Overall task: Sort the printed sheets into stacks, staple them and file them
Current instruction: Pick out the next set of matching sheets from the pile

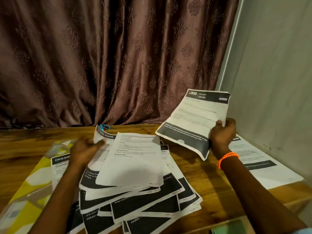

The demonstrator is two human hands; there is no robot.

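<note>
Fanned across the lower middle of the desk, the unsorted sheets still form the bulk, and nothing looks stapled or filed. Left hand pinches a "ROOM" page at frame centre; right hand holds a kitchen sheet raised at centre right, over a started stack.

The white printed sheet with a black header band, held up in the right hand, carries "800" in large figures and a small word that looks like "KITCHEN"; its body text is too blurred to read. A curled white sheet pinched by the left hand shows "ROOM" on its black band. At left, a white sheet lying on the yellow patterned folder reads "DRESS", the rest hidden by the arm. Black footer bands in the fanned pile of printed sheets show fragments: "small", "swabs", "adhes".
</note>
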